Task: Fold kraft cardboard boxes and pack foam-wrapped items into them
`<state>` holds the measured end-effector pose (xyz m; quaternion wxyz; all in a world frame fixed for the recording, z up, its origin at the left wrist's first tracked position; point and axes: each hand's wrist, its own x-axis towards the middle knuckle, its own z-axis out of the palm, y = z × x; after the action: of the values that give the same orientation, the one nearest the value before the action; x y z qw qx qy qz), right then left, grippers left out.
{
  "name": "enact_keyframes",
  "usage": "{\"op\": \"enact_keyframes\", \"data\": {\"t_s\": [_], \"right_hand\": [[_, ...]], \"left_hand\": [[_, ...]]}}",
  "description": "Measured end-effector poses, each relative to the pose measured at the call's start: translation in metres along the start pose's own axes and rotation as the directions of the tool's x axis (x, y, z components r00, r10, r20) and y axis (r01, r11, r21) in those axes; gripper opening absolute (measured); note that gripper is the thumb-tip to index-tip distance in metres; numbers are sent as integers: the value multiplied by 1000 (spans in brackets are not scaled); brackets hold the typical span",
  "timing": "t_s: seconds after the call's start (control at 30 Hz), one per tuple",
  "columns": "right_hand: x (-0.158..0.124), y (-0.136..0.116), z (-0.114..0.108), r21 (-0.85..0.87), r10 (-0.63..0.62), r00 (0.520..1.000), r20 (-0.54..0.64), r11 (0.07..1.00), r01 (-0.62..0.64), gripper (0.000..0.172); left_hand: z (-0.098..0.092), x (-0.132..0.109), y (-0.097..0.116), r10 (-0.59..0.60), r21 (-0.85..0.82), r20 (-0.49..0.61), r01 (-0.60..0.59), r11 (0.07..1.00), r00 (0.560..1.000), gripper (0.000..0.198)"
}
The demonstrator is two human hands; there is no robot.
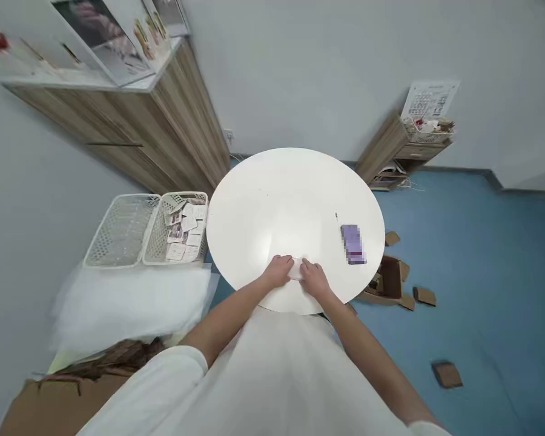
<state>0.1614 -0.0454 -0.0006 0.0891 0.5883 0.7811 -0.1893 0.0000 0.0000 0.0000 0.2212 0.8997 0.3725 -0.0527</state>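
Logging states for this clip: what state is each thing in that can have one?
white piece: flat at the table edge
left hand: fingers on the white piece
right hand: fingers on the white piece
purple object: lying flat, untouched
basket: upright, holding loose cards
cardboard box: on floor, flaps open

Round table (pixel 295 194): white piece (pixel 297 268), purple object (pixel 353 243)
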Motion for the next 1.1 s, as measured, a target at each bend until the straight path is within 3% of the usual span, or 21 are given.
{"op": "enact_keyframes", "data": {"t_s": [0.13, 0.27, 0.4, 0.53, 0.6, 0.7, 0.77, 0.93, 1.1], "right_hand": [[-14, -8, -4, 28, -36, 999, 20, 999, 35, 37], [-36, -14, -3, 172, -55, 995, 80, 984, 41, 32], [-45, -14, 0, 346, -48, 994, 96, 938, 12, 24], [-35, -5, -4, 459, -17, 1000, -19, 888, 24, 14], [-27, 1, -8, 512, 7, 999, -38, 859, 13, 14], [-17, 9, -11, 593, 26, 999, 37, 804, -43, 22], [-12, 13, -10, 638, 49, 996, 70, 765, -82, 25], [-1, 19, 1, 676, 199, 975, 99, 705, -213, 28], [6, 22, 10, 637, 232, 973, 9, 749, -184, 28]], "left_hand": [[0, -13, 6, 30, 1, 48, -30, 1000, 998, 37], [4, -35, 5, 67, -140, 91, -53, 989, 994, 45], [9, -49, 2, 1, -308, 106, 32, 951, 994, 41], [8, -39, -3, -109, -405, 84, 134, 905, 990, 34], [6, -32, -9, -168, -475, 118, 204, 856, 979, 34], [4, -26, -21, -186, -643, 225, 289, 709, 956, 31], [5, -27, -30, -199, -715, 230, 304, 630, 953, 31], [6, -36, -42, -326, -682, 195, 367, 633, 925, 26], [8, -37, -47, -464, -557, 215, 498, 665, 859, 26]]}}
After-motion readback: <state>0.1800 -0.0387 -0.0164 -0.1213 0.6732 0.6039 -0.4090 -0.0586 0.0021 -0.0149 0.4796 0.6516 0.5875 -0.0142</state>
